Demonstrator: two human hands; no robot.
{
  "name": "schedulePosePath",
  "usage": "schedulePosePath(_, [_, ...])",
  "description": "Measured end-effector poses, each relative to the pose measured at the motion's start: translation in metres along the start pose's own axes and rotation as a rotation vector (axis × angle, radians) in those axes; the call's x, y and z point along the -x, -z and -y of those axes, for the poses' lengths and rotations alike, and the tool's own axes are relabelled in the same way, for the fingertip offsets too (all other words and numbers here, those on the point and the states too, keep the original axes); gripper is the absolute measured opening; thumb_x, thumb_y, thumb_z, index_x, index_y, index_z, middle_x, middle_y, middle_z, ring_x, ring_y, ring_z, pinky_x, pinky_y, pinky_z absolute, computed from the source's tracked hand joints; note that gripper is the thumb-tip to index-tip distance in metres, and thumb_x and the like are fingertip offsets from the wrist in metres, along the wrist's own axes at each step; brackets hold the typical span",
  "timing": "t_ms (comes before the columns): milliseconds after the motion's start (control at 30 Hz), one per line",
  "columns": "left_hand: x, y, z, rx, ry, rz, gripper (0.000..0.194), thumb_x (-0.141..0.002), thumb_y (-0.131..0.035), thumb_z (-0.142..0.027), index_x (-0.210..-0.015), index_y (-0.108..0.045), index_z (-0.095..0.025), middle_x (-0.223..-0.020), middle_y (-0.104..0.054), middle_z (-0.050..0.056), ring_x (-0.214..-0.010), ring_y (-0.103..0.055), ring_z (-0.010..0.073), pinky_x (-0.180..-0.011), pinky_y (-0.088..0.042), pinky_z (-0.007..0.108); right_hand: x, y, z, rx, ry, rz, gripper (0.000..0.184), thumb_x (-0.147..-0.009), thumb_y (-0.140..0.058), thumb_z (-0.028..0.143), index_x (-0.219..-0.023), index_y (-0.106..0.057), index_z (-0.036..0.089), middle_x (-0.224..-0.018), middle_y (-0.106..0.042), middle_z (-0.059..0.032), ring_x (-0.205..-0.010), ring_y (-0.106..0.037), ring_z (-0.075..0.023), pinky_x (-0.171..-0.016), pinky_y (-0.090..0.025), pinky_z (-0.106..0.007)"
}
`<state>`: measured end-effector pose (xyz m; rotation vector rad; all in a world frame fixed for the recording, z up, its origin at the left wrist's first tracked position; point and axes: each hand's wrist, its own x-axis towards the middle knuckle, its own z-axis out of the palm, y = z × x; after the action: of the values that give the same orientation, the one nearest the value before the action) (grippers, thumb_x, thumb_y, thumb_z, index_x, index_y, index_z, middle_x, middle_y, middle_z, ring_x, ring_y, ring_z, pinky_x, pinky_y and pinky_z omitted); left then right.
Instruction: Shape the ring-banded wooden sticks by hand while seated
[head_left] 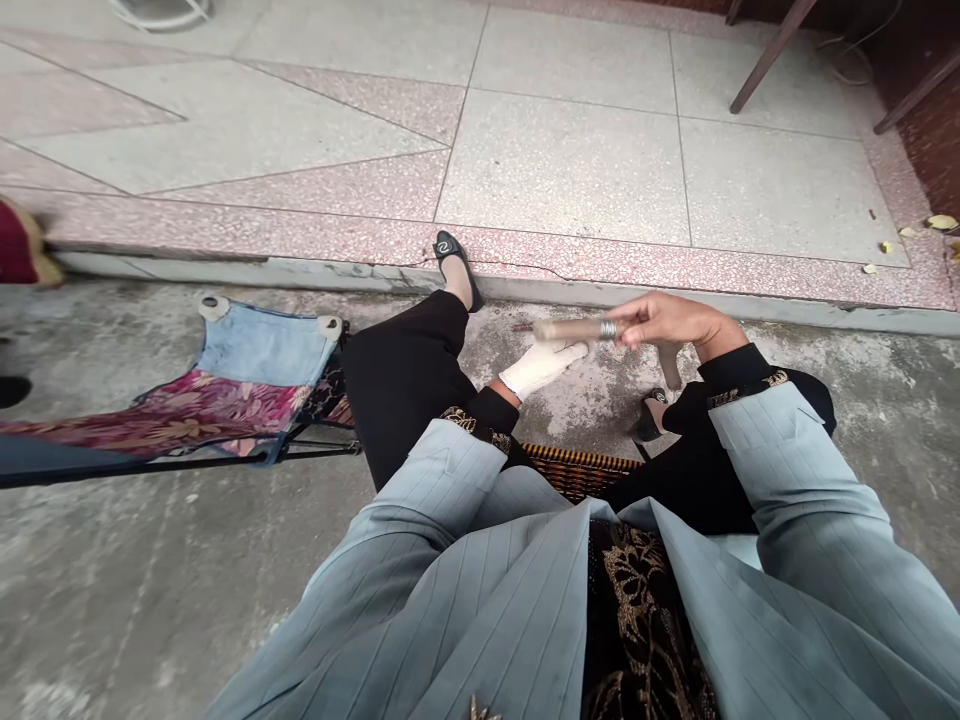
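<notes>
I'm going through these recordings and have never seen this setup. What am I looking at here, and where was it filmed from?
There is no machine here. A camera on the person's head looks forward and down, so you see their own lap and arms. The left hand wears a white glove; the right hand is bare. Its fingers hold a pale stick-like object with a silver band. It is blurred, so I can't tell exactly what it is, or whether the gloved hand grips it too. A folding chair with blue and flowered cloth stands on the concrete ground at the left. Ahead is a tiled step, with a few leaves at the right.
</notes>
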<state>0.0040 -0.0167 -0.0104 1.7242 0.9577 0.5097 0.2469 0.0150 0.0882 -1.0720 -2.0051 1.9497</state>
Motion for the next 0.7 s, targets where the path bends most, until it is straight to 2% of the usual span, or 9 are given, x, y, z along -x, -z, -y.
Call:
schedulePosePath(133, [0.001,-0.008,-0.002,-0.123,-0.048,0.057,0.032,-0.094,-0.044,-0.039,-0.090,-0.065,-0.016,-0.079,-0.063,0.001,-0.073,-0.055,0.0145,-0.073,-0.043,0.026,-0.009,0.000,-0.003,-0.051,-0.043,-0.354,0.032,-0.083,-0.067,0.036,-0.106,-0.069,0.014,-0.087,-0.067,-0.0044,-0.069,-0.054,-0.0119,-0.069,-0.045,-0.026])
schedulePosePath(233, [0.003,-0.012,-0.006,-0.205,-0.086,0.125,0.033,-0.095,-0.042,-0.039,-0.093,-0.067,-0.017,-0.086,-0.066,0.001,-0.080,-0.058,0.0157,-0.080,-0.043,0.027,-0.019,-0.004,-0.009,0.264,-0.227,-0.486,0.029,-0.086,-0.061,0.032,-0.109,-0.069,0.015,-0.092,-0.067,-0.0072,-0.076,-0.058,-0.0164,-0.070,-0.045,-0.029])
schedulePosePath(300, [0.004,-0.011,-0.008,-0.239,-0.089,0.142,0.034,-0.096,-0.042,-0.040,-0.095,-0.068,-0.018,-0.087,-0.067,0.002,-0.081,-0.059,0.0164,-0.079,-0.043,0.027,-0.023,-0.008,-0.012,0.575,-0.363,-0.450,0.030,-0.086,-0.062,0.030,-0.111,-0.071,0.017,-0.099,-0.069,-0.0096,-0.080,-0.059,-0.0198,-0.071,-0.043,-0.031])
schedulePosePath(367, [0.005,-0.007,-0.009,-0.280,-0.101,0.134,0.035,-0.096,-0.042,-0.040,-0.095,-0.068,-0.018,-0.088,-0.068,0.002,-0.083,-0.060,0.0176,-0.079,-0.043,0.027,-0.023,-0.010,-0.014,0.766,-0.444,-0.237,0.027,-0.083,-0.065,0.025,-0.107,-0.075,0.018,-0.101,-0.071,-0.0103,-0.081,-0.060,-0.0210,-0.070,-0.042,-0.032])
schedulePosePath(467, [0.004,0.000,-0.008,-0.288,-0.137,0.099,0.034,-0.096,-0.042,-0.038,-0.094,-0.069,-0.017,-0.091,-0.069,0.004,-0.085,-0.061,0.0188,-0.081,-0.043,0.029,-0.017,-0.009,-0.013,0.640,-0.421,0.243,0.027,-0.078,-0.070,0.024,-0.103,-0.078,0.019,-0.090,-0.073,-0.0057,-0.075,-0.060,-0.0176,-0.068,-0.041,-0.029])
schedulePosePath(500, [0.004,0.001,-0.007,-0.268,-0.138,0.081,0.033,-0.096,-0.043,-0.037,-0.094,-0.069,-0.016,-0.091,-0.069,0.004,-0.085,-0.061,0.0185,-0.081,-0.044,0.029,-0.014,-0.007,-0.012,0.541,-0.370,0.346,0.030,-0.077,-0.072,0.028,-0.105,-0.078,0.019,-0.088,-0.073,-0.0038,-0.073,-0.059,-0.0162,-0.068,-0.042,-0.028])
schedulePosePath(533, [0.003,0.002,-0.006,-0.244,-0.127,0.057,0.031,-0.095,-0.044,-0.035,-0.095,-0.069,-0.016,-0.091,-0.069,0.004,-0.084,-0.061,0.0181,-0.081,-0.044,0.029,-0.010,-0.005,-0.010,0.445,-0.302,0.384,0.035,-0.076,-0.073,0.032,-0.108,-0.077,0.020,-0.088,-0.073,-0.0026,-0.073,-0.059,-0.0151,-0.069,-0.042,-0.028])
schedulePosePath(600, [0.001,0.001,-0.003,-0.202,-0.083,0.002,0.028,-0.094,-0.046,-0.031,-0.095,-0.068,-0.014,-0.090,-0.069,0.005,-0.083,-0.060,0.0172,-0.080,-0.045,0.028,-0.004,0.000,-0.006,0.290,-0.143,0.287,0.047,-0.074,-0.075,0.040,-0.116,-0.075,0.020,-0.094,-0.073,-0.0019,-0.076,-0.058,-0.0141,-0.072,-0.043,-0.027])
schedulePosePath(700, [0.000,-0.004,-0.001,-0.192,-0.046,-0.035,0.028,-0.095,-0.047,-0.032,-0.093,-0.068,-0.013,-0.087,-0.068,0.006,-0.082,-0.060,0.0174,-0.080,-0.044,0.029,0.000,0.005,-0.004,0.104,0.000,-0.070,0.054,-0.076,-0.073,0.043,-0.125,-0.070,0.019,-0.097,-0.071,-0.0030,-0.077,-0.057,-0.0135,-0.074,-0.044,-0.028])
